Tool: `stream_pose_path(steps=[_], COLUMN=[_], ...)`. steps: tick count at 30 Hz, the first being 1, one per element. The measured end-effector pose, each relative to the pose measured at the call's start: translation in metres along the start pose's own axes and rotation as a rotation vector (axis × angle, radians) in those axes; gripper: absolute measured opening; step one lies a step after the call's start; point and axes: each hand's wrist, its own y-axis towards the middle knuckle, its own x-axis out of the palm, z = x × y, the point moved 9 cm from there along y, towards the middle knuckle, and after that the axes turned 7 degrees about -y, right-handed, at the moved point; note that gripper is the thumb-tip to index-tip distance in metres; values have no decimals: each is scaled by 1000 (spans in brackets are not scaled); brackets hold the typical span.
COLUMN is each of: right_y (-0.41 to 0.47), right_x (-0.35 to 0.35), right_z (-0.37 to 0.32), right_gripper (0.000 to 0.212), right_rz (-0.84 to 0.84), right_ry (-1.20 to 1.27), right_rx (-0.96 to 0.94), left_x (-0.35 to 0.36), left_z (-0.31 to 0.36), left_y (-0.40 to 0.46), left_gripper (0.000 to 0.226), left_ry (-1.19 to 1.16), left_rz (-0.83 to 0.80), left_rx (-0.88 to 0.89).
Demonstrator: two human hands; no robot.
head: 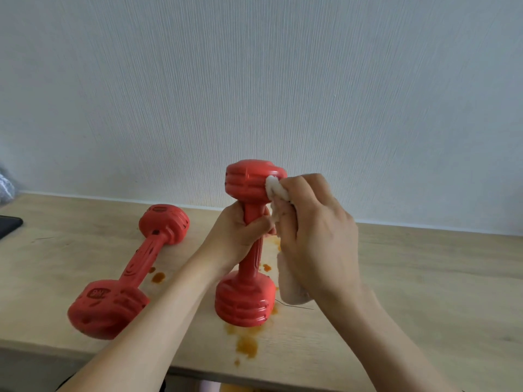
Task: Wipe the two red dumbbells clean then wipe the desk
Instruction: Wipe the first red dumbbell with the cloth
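Red dumbbell (pixel 249 244) upright between hands

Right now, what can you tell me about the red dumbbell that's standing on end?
The upright dumbbell is glossy red, plastic-looking, with ribbed rounded heads and a grooved handle. Its lower head rests on the wooden desk amid orange stains. The left hand grips the handle just below the upper head, while the right hand presses a white cloth against that head's side.
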Motion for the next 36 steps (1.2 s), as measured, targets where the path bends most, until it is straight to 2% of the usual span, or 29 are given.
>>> stream_pose_path(steps=[3,5,8,11,16,18,21,24,28,36], right_y=[1,1,-2,-4,0,-3,-4,2,6,6], right_x=[5,10,24,29,23,34,47,36,27,41], right_z=[4,12,37,52,11,24,53,38,27,52], right_gripper=[6,12,23,20,15,8,25,12,26,24], right_rz=[-7,-12,-78,-131,-66,-110,-187,-156,-119,-232], right_ry=[9,8,16,78,89,74,141,210,190,145], right_rx=[-12,-14,56,115,-112,-82,36,-22,-66,27], left_x=[5,7,6,4,6,5,4,3,4,8], left_z=[-3,-10,-17,-18,-24,-28,-29,-29,-26,-23], left_y=[-1,-1,-3,-6,-7,-9,-11,-10,-11,-11], left_gripper=[4,16,20,19,16,17,17,17,17,17], left_ry=[-39,-111,-170,-177,-298,-295,-260,-299,-294,-238], left_rz=[-8,-9,0,5,24,25,15,14,-17,-61], left_rx=[-26,-79,-129,-153,-207,-232,-246,-247,-228,-239])
